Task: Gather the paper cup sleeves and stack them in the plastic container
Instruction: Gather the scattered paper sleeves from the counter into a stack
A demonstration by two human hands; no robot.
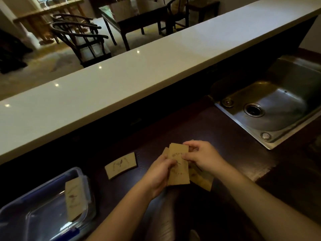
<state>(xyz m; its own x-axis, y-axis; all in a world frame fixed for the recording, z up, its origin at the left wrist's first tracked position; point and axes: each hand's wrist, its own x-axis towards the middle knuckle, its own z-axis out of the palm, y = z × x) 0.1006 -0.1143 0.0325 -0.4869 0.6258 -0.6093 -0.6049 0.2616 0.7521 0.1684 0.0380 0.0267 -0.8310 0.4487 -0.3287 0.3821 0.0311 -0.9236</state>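
Note:
Both hands hold a small bundle of flat brown paper cup sleeves [178,173] above the dark counter. My left hand [159,173] grips the bundle's left edge and my right hand [204,157] pinches its upper right edge. One more sleeve [202,180] lies under the bundle to the right. A single sleeve [121,165] with a printed bird lies flat to the left of my hands. The clear plastic container [19,209] with blue clips sits at the lower left, and a sleeve [74,197] leans inside against its right wall.
A steel sink [278,108] is sunk into the dark counter [243,162] at the right. A raised white bar top [121,75] runs diagonally across the back. Beyond it are chairs and tables.

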